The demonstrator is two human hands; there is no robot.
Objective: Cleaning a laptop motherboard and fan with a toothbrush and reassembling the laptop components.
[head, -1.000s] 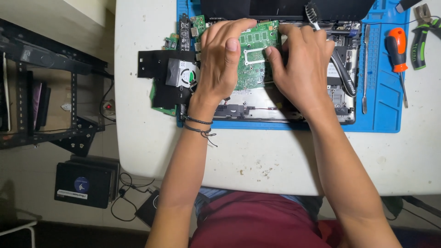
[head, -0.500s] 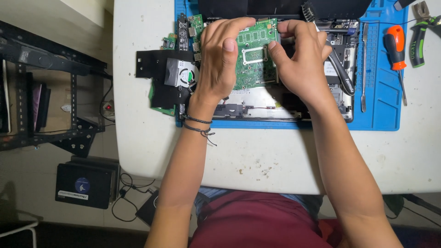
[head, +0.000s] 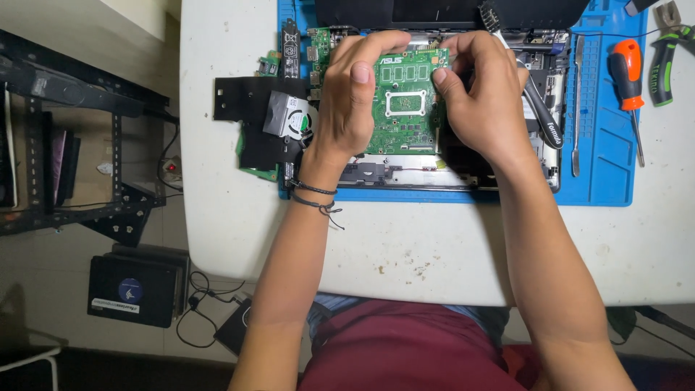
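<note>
A green laptop motherboard [head: 405,108] lies over the opened laptop base [head: 539,156] on a blue work mat [head: 601,174]. My left hand [head: 355,98] grips the board's left side, fingers curled over its top edge. My right hand [head: 481,90] holds the board's right edge, thumb pressed on the upper right corner. A silver cooling fan [head: 286,116] on black sheet material sits just left of my left hand.
An orange-handled screwdriver [head: 628,80], a thin metal pry tool [head: 577,108] and green-handled pliers [head: 662,61] lie on the mat's right side. A black brush [head: 539,108] rests on the laptop. The white table [head: 405,246] ends at left, beside a black metal rack [head: 72,145].
Both hands have shifted up and closer together on the board; my right hand moved left onto its right edge, uncovering the board's centre.
</note>
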